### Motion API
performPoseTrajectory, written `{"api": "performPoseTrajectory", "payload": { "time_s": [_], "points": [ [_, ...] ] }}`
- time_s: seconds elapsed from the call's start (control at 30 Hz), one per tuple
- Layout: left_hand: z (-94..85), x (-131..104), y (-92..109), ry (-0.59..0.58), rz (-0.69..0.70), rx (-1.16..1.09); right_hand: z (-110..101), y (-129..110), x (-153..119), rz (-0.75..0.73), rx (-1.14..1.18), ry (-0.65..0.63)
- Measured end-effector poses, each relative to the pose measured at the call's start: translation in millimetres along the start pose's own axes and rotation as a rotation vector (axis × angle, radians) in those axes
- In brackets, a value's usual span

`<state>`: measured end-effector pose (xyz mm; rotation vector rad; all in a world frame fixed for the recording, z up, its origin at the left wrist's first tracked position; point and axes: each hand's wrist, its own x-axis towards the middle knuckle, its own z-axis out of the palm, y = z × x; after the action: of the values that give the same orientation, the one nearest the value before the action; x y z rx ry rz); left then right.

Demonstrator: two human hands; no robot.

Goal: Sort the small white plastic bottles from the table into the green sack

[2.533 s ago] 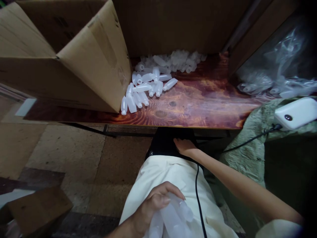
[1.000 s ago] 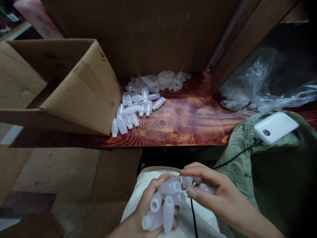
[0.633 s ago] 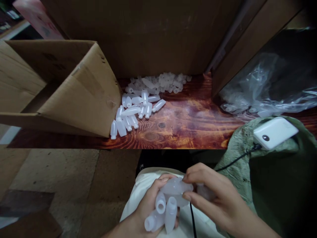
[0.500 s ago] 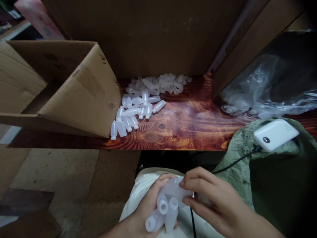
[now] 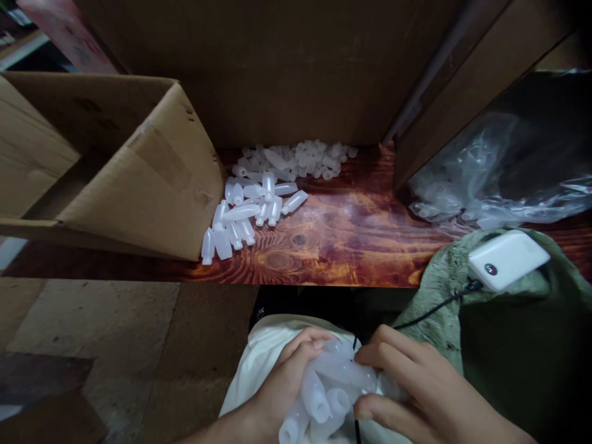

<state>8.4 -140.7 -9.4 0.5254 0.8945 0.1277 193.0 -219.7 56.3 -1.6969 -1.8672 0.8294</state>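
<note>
Over the lap, my left hand (image 5: 289, 376) is wrapped around a bunch of small translucent white plastic bottles (image 5: 340, 370), their open necks pointing several ways. My right hand (image 5: 411, 382) is curled at the right side of the bunch. Between its fingers and thumb sits another plastic bottle (image 5: 389, 386), partly hidden by the fingers. On the wooden table beyond, more of these bottles (image 5: 243, 211) lie loosely in a group. Behind them is a heap of small translucent pieces (image 5: 314, 157), too small to make out exactly.
An open cardboard box (image 5: 152, 166) stands on the left of the wooden table (image 5: 324, 246). A large cardboard panel (image 5: 277, 74) rises behind. At right are a clear plastic bag (image 5: 485, 166) and a white power bank (image 5: 509, 259) with a black cable, resting on green cloth (image 5: 439, 277).
Both hands have shifted slightly right and down with the bottles. The bottles in the bunch have turned, and my right fingers have moved to its right side. The group on the table is unchanged.
</note>
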Motion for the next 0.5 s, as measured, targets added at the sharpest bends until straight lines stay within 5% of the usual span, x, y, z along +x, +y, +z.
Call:
{"api": "performPoseTrajectory", "payload": {
  "time_s": [0.5],
  "points": [
    [8.3, 5.0, 11.7, -0.007, 0.001, 0.034, -1.5, 0.0, -20.3, -0.004, -0.154, 0.172]
  ]
}}
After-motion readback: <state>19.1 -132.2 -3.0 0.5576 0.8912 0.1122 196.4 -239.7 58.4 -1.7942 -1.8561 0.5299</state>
